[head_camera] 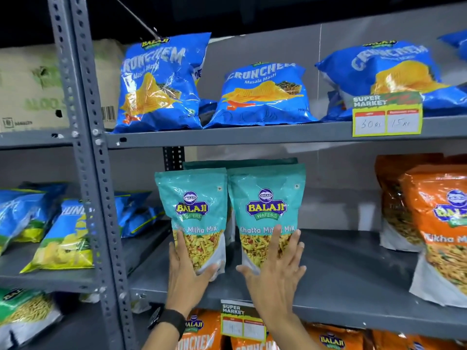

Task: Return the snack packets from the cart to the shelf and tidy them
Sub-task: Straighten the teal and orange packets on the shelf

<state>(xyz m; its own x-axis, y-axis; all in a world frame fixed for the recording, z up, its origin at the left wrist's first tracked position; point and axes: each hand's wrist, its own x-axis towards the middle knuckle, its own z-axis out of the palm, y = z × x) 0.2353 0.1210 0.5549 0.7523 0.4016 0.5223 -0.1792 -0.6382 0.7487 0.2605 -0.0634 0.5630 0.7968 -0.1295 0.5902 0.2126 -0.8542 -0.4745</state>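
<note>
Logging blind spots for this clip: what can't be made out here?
- Cart: outside the head view.
- Rear teal packet: only its top shows behind the two front Khatta Mitha Mix packets.
- Front packets' bases: covered by left hand and right hand.
- Lower price tag: print blurred.
- Orange packets: cut by right edge.

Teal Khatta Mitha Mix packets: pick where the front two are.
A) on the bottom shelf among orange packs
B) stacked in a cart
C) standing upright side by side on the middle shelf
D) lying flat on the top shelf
C: the left teal packet and right teal packet stand upright side by side on the middle shelf, with the left hand and right hand touching them.
</note>
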